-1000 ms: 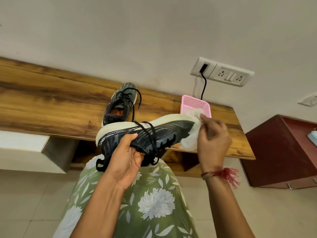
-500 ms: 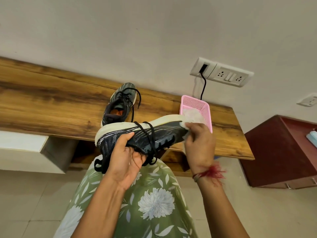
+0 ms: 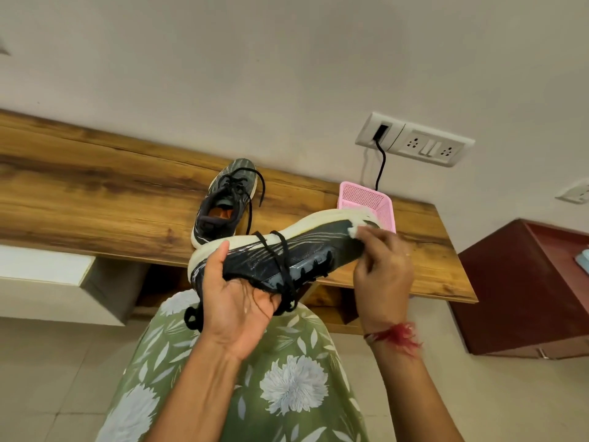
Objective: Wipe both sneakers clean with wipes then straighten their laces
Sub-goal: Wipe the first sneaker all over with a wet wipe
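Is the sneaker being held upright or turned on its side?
On its side. The held sneaker has its pale sole edge facing up and away, its laces hanging toward the left hand gripping it.

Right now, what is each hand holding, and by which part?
Left hand grips the sneaker at its heel and collar; right hand presses a wipe against its toe.

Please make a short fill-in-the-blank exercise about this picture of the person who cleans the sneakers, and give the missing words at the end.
1. The left hand holds one sneaker in the air, while the second sneaker rests on the wooden ____.
2. The right hand presses a white wipe against the ____ end of the held sneaker.
3. The basket near the wall is ____ in colour.
4. A black cable is plugged into the switchboard on the ____.

Missing words: shelf; toe; pink; wall
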Tool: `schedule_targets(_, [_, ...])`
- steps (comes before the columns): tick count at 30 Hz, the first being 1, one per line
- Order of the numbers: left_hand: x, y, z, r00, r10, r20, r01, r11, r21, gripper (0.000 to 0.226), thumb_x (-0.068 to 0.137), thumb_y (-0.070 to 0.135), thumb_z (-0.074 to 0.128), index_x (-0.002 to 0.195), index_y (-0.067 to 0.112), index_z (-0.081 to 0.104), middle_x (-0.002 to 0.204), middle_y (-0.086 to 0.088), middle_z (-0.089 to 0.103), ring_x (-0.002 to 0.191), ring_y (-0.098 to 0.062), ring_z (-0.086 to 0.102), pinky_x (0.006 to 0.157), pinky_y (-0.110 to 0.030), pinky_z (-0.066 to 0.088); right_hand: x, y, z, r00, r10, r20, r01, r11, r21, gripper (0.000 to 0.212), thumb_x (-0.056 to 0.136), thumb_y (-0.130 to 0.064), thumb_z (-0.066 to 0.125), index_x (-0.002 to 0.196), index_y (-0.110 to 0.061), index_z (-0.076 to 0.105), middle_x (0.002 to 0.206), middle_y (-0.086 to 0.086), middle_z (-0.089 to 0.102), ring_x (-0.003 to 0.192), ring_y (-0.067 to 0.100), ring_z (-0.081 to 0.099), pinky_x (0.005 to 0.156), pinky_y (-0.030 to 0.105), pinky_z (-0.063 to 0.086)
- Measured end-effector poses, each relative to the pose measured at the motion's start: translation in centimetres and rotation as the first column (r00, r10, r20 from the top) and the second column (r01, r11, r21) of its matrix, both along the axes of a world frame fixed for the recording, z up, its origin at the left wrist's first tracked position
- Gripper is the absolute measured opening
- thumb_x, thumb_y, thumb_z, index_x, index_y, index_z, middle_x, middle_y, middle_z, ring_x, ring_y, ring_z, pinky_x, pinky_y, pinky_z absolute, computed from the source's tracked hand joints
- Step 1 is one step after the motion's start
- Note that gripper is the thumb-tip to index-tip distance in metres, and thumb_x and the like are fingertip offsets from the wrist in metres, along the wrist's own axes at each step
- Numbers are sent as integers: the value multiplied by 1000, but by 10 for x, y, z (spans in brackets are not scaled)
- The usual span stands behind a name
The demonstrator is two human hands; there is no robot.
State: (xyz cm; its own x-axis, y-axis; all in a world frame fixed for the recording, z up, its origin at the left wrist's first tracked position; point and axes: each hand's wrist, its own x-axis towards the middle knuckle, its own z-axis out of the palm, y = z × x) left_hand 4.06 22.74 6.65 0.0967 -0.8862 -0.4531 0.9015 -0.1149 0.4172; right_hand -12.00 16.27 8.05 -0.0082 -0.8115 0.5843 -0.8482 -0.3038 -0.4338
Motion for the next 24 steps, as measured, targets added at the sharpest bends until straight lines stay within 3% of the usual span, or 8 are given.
schedule_targets(5, [-6,2,2,1000,-7,-22,7,1000,20,78,82,64,43,125,1,58,124,-21,63,118,-33,57,96,-40,44,24,21,-8,971,238,-22,-234,966,110,40,70,17,63,102,-5,71,104,7,66,96,19,56,88,20,41])
schedule_targets(10, [3,3,3,1000,-13,-2,13,1000,-3,83,80,66,41,127,-1,56,124,-22,62,122,-35,55,104,-43,41,-15,-1,8,993,-28,111,28,1000,0,25,77,7,65,97,-5,71,96,12,67,87,23,60,76,17,40])
schedule_targets(13, [3,3,6,999,-33,7,33,998,-46,88,79,71,37,127,-1,55,125,-22,62,121,-33,56,105,-43,40,-2,2,10,993,70,94,-79,993,90,26,76,6,65,96,-9,72,91,8,67,83,23,62,73,21,42])
schedule_targets(16, [1,4,6,997,-43,60,47,996,-79,91,77,74,33,124,-1,57,120,-20,65,112,-29,62,93,-38,51,22,21,5,971,237,-10,-231,954,193,29,76,7,65,97,-11,73,91,3,67,84,21,61,75,25,45])
schedule_targets(19, [4,6,3,994,-24,108,32,997,-77,91,74,74,34,125,3,58,118,-18,66,107,-27,65,80,-32,57,21,28,8,941,333,57,-337,914,225,27,78,5,64,97,-13,73,94,-1,68,88,14,62,79,28,49])
schedule_targets(24, [0,6,3,986,-54,155,73,990,-120,82,75,71,36,116,7,65,114,-16,69,101,-24,67,75,-31,57,12,11,12,993,95,66,-105,981,160,26,80,5,62,99,-10,73,99,5,66,92,19,59,83,33,50])
